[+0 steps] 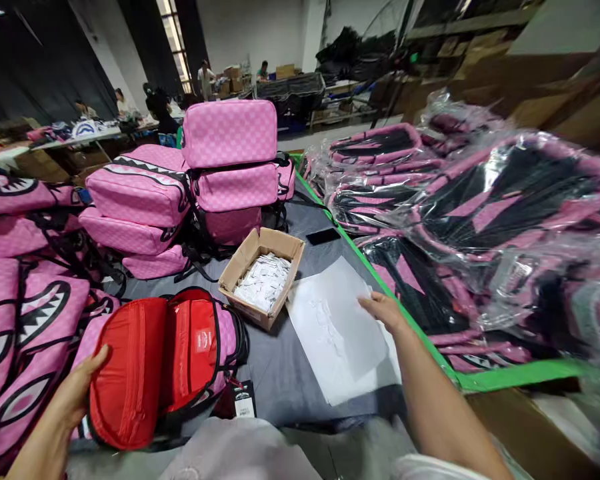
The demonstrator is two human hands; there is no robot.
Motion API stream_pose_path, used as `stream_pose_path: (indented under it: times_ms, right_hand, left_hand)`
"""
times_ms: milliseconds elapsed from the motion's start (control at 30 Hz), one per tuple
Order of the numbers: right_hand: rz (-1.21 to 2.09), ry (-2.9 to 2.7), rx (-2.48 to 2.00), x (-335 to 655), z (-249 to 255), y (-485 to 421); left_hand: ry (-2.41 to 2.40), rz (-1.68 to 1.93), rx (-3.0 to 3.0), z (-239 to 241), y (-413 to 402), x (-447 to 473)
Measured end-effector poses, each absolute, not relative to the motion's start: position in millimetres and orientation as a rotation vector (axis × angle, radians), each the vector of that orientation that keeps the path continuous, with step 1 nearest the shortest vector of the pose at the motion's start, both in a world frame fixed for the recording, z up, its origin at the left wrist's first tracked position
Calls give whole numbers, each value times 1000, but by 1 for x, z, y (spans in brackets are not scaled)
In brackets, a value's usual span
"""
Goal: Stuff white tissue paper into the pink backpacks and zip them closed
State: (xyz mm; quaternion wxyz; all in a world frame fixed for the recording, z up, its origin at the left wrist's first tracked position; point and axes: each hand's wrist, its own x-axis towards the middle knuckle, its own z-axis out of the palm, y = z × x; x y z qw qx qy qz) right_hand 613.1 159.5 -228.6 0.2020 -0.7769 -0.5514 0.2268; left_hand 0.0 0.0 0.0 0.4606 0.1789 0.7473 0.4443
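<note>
My left hand grips the edge of an open pink backpack, thumb on the red-lined flap and fingers hidden behind it. The backpack lies unzipped, its red inside facing up, with a black-and-white hang tag beside it. My right hand is closed at the edge of a thin whitish sheet, which lies over other white sheets. Whether the sheet is paper or plastic I cannot tell. Just beyond them stands an open cardboard box filled with small white slips.
Pink backpacks are stacked at the back and heaped on the left. A dark phone-like slab lies near the green edging. Plastic-wrapped backpacks are piled on the right. Several people sit or stand far back.
</note>
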Motion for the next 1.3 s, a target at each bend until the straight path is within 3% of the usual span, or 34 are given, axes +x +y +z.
stream_pose_path:
  times_ms: [133,367,567,733,900,1067,1233,1300]
  right_hand:
    - [395,-1573,-2221,604,-203,158]
    - [-361,-2038,-1983,543,-150,136]
    - [-348,-2113,-2145,431,-84,113]
    - [-340,-2505,-1962,297,-41,90]
    - [-77,-2803,-1854,155,-55,71]
    - [-40,-2959,-1787,65,-85,59]
    - [-70,-2865,-1879,35,-111,46]
    - [-66,-2808,-1945,31,-122,42]
  left_hand:
    - [1821,1102,447,-2,-1,-8]
    - [1658,1210,563,-11,0,-37]
    - [1428,1273,597,-32,2,-74]
    - [1247,1257,628,-51,1,-99]
    - [1115,1209,762,-66,11,-120]
    - [1269,1225,1052,-88,22,-156]
    - [1878,845,1974,-107,27,-187]
    - [1622,559,2523,-107,33,-190]
